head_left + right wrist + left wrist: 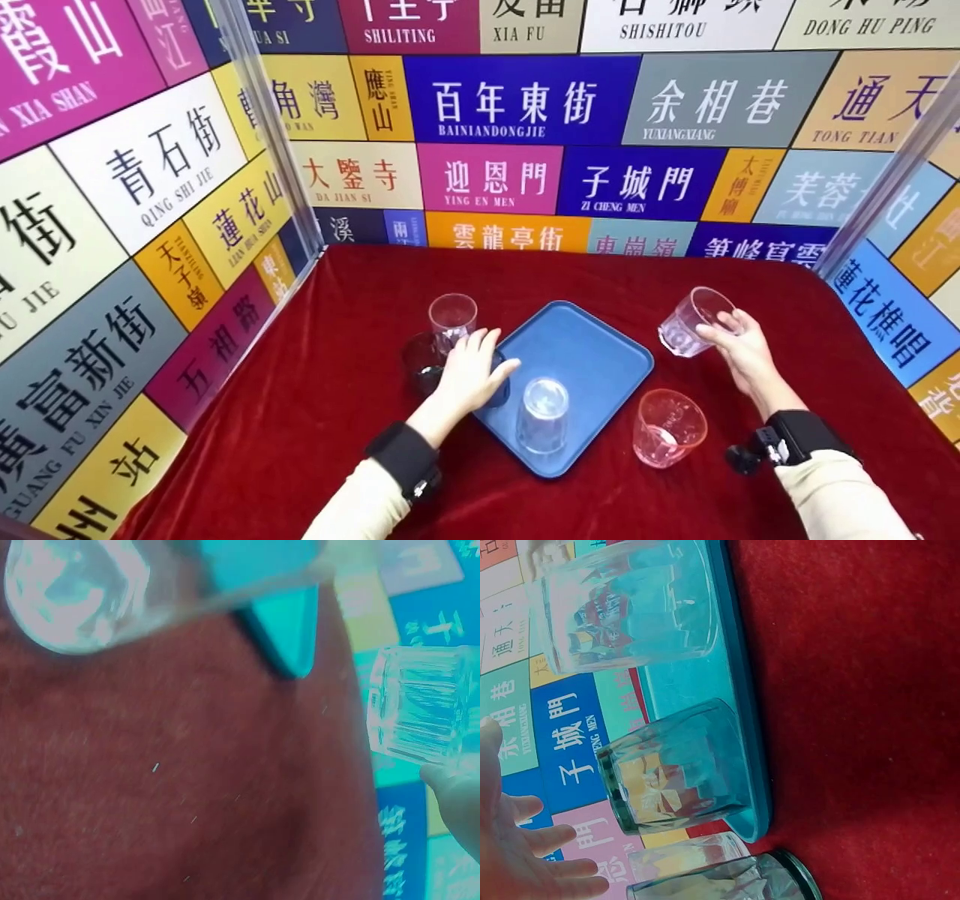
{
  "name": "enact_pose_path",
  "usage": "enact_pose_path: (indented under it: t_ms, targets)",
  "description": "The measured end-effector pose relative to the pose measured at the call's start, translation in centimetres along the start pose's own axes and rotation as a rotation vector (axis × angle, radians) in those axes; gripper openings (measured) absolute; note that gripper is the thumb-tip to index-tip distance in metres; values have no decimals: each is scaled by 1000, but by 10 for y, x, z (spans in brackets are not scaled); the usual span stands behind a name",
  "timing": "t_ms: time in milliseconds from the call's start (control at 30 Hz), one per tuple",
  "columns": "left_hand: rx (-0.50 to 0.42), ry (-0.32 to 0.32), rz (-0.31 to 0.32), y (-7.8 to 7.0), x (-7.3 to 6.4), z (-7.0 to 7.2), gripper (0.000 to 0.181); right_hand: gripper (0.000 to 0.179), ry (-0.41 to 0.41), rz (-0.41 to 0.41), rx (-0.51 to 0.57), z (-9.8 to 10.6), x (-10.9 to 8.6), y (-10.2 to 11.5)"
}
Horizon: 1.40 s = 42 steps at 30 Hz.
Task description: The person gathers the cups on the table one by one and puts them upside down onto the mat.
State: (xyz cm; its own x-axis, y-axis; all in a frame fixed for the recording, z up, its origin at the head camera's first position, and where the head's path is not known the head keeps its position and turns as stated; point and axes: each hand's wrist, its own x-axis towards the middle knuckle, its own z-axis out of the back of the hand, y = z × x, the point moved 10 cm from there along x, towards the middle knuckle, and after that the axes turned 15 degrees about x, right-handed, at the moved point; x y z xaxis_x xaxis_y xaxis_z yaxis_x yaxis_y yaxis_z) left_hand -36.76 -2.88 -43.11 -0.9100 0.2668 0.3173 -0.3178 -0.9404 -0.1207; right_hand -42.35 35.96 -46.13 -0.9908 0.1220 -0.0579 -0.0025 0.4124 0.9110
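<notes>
My right hand (739, 345) grips a clear glass (694, 322), tilted above the red cloth to the right of the blue tray (592, 352). The same faceted clear glass (416, 701) appears in the right wrist view, with a fingertip at its side. My left hand (472, 367), fingers straight and spread, hovers over the tray's left corner. Beside that hand, a dark green tinted glass (679, 772) stands upside down on the tray, mostly hidden by the hand in the head view. An upturned clear glass (544, 420) stands at the tray's near corner.
Left of the tray stand a dark glass (420, 364) and a clear glass (452, 311), both partly behind my left hand. A pink-tinted glass (670, 431) stands upright right of the tray. Printed panels (517, 97) wall in the cloth-covered table (360, 292).
</notes>
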Motion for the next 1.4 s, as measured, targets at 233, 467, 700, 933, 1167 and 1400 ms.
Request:
enact_pose_path:
  t_ms: [233,467,700,933,1167,1400]
  targets:
    - [-28,17,-10,-6,4,1,63,91,87,-6,186,-39,-17,14]
    - [-114,7,21,-6,12,10,61,34,260,3,437,-88,-38,22]
    - [-197,14,55,-10,23,24,63,18,280,-33,546,-131,-62,20]
    - [-398,16,55,-32,37,44,64,17,150,-202,692,-156,-81,-1]
    - [-531,72,33,-56,47,51,67,63,58,-364,866,-181,-94,-30]
    - [-586,104,-33,-66,49,44,74,62,71,-393,859,-194,-100,-45]
